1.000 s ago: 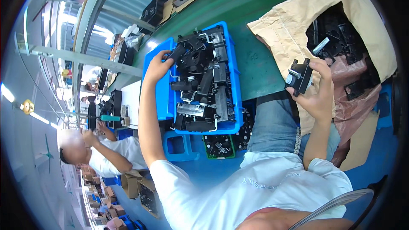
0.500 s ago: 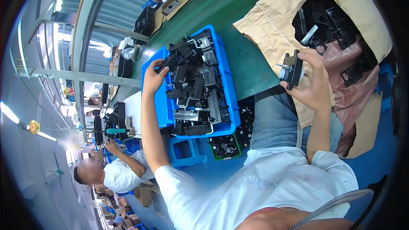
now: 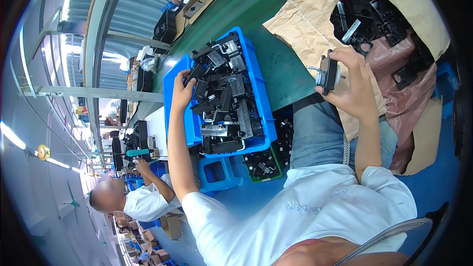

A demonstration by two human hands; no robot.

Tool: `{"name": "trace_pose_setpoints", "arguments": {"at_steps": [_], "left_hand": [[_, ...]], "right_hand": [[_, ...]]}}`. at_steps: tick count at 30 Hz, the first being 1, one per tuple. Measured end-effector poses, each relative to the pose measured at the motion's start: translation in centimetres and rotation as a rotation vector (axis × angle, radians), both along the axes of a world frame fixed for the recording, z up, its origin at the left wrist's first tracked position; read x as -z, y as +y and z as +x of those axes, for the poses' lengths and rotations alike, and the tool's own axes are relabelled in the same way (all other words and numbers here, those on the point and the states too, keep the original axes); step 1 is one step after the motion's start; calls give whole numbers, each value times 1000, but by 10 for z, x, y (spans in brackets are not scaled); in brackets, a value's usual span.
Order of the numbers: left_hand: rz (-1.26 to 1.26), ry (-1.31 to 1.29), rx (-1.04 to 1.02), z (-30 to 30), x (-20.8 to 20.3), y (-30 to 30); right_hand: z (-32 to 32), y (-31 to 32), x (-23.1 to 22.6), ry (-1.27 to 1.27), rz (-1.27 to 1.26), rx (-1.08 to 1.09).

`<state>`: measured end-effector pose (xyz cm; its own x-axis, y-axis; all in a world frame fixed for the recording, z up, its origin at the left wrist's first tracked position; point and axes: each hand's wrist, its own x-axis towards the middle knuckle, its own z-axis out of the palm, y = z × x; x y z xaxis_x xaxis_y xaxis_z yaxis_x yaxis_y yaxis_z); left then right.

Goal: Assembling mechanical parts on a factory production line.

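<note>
The person's right hand [image 3: 357, 88] pinches a small black plastic assembly [image 3: 328, 73], with a whitish toothed gear [image 3: 338, 75] and a thin silvery metal pin [image 3: 313, 68], between thumb and fingers. It is to the right of the open blue plastic bin [image 3: 268, 118] of black parts, beside the green worktop [image 3: 276, 59]. The left hand [image 3: 183, 91] touches a dark block-shaped part [image 3: 197, 72] at the bin's left side; whether it grips, I cannot tell. The assembly looks light and stiff, perhaps slightly slippery; its black body suits holding, sparing gear and pin.
</note>
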<state>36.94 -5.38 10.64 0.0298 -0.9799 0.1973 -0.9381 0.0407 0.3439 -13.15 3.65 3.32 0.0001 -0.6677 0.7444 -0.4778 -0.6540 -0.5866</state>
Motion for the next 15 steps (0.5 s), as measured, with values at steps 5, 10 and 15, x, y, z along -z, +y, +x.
{"name": "trace_pose_setpoints", "arguments": {"at_steps": [5,10,15], "left_hand": [[17,172,168,18,-11,-12],[-36,-64,316,11,-35,-16],[10,-272,353,-10,-21,-29]], "right_hand": [[-4,3,0,3,3,-4],[-7,3,-3,-30,4,15],[-7,2,-1,-11,31,44]]}}
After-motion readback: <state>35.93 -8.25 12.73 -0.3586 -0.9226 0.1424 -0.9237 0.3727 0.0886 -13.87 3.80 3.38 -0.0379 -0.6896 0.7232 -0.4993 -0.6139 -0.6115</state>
